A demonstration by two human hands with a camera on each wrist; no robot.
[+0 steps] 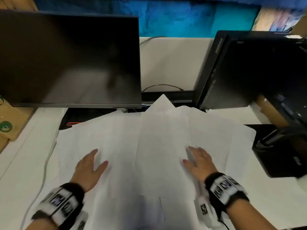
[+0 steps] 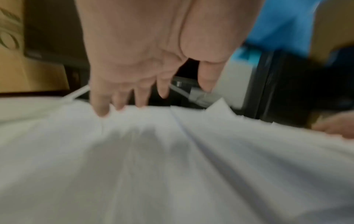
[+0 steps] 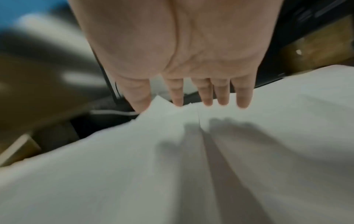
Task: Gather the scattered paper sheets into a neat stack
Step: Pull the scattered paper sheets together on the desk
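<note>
white paper sheets (image 1: 159, 146), black monitor (image 1: 69, 60), blue cloth (image 1: 182, 19), tan cardboard box (image 1: 10, 120)

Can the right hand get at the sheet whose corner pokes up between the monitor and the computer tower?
Probably yes. The right hand is open over the paper sheets, and nothing stands between it and that far corner; the monitor and tower flank it.

We see two bare hands, a left hand (image 1: 89, 170) and a right hand (image 1: 198, 161). We count one big black flat screen (image 1: 69, 60), one black computer box (image 1: 245, 70), and many white paper sheets (image 1: 154, 146), too overlapped to count.
</note>
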